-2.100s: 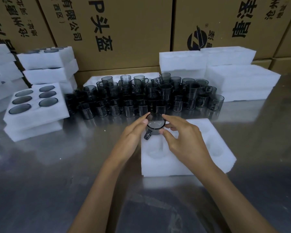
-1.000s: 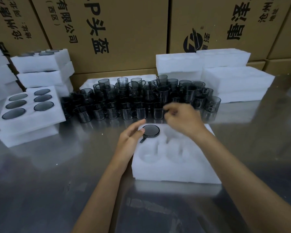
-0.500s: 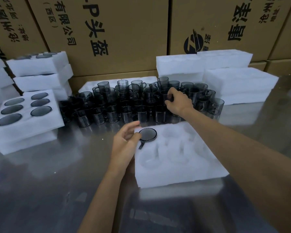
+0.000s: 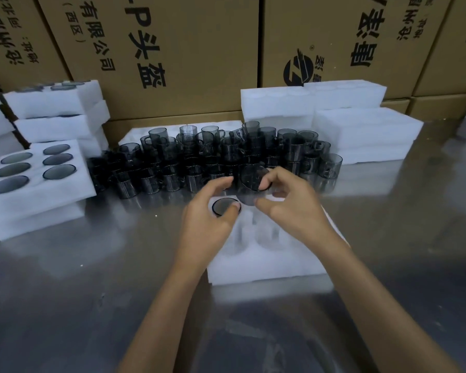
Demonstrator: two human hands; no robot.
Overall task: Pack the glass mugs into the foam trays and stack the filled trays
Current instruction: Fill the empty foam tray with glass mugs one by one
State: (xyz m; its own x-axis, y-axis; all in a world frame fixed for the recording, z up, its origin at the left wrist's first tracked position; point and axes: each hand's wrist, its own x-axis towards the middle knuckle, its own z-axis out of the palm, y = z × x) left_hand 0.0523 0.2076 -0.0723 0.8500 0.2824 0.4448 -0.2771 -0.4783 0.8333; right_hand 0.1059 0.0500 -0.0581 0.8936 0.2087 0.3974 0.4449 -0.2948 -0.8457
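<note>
Table (image 4: 65, 305): shiny metal top, nearest the camera, running from 6 o'clock outward under everything.
Working tray (image 4: 267, 262): white foam tray just past centre, lying flat on the table, with round pockets in its top.
Seated mug (image 4: 224, 206): dark glass mug sunk in the tray's pocket at 11 o'clock, only its round rim showing.
Left hand (image 4: 207, 222): lies over the tray's near left part, fingers loosely bent, thumb tip on the seated mug's rim; it grips nothing.
Right hand (image 4: 293, 208): at the tray's 12 o'clock, thumb and fingers curled round the held mug.
Held mug (image 4: 252, 184): dark glass, tilted with its mouth toward the camera, above the tray's far edge, just right of the seated mug.
Loose mugs (image 4: 172, 168): a dense crowd of dark glass mugs standing on the table at 12 o'clock, behind the hands.
Filled tray (image 4: 73, 184): at 10 o'clock, six mugs in its pockets, stacked on another foam tray.
Foam stacks (image 4: 361, 130): white trays piled at 1 o'clock, beyond the mugs.
Cartons (image 4: 199, 49): brown printed boxes along the far wall.
</note>
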